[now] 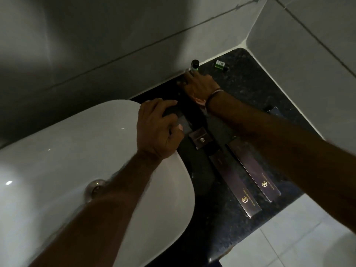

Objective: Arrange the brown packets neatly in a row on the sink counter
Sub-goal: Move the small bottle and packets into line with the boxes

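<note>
Two long brown packets [236, 182] [254, 168] with gold logos lie side by side near the front of the dark sink counter [248, 81]. A third packet [200, 140] runs from its logo end back toward the wall. My right hand [199, 86] presses on its far end, fingertips next to a small upright bottle [194, 64]. My left hand [159, 128] curls over another dark packet [184, 122] beside the basin rim. The corner of a further packet [273, 110] shows behind my right forearm.
The white basin [67, 160] fills the left side, with its drain [95, 186] partly under my left forearm. A small green bottle [220, 64] lies near the back corner. Tiled walls close the counter at the back and right. Pale floor tiles show below the front edge.
</note>
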Available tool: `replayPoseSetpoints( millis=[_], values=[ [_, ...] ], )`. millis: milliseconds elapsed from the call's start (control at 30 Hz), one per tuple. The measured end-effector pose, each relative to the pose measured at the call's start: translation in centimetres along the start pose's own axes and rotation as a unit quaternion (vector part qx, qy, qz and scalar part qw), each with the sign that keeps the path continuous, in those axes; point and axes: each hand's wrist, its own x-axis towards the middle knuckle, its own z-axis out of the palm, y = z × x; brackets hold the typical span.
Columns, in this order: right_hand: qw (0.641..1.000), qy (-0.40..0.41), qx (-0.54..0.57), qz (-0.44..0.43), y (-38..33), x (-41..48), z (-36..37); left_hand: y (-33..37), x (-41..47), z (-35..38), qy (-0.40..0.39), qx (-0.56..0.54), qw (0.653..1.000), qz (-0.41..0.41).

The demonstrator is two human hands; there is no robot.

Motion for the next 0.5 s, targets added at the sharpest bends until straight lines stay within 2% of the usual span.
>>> replayPoseSetpoints(
  millis=[133, 333, 433, 500],
  values=[
    [0.999, -0.018, -0.026, 0.009, 2.4, -1.5, 0.5, 0.0, 0.0, 0.1, 0.003, 0.002, 1.000, 0.001],
    [0.996, -0.073, 0.038, 0.046, 4.8, -2.9, -1.2, 0.1, -0.1, 0.1, 0.006, -0.006, 1.000, 0.000],
    [0.999, -0.037, 0.011, -0.018, 5.7, -3.1, -1.8, 0.0, -0.2, 0.1, 0.006, -0.005, 1.000, 0.002],
    [0.995, -0.064, -0.045, -0.062, 6.0, -3.0, -2.0, 0.0, -0.2, 0.1, 0.004, -0.003, 1.000, 0.005]
  ],
)
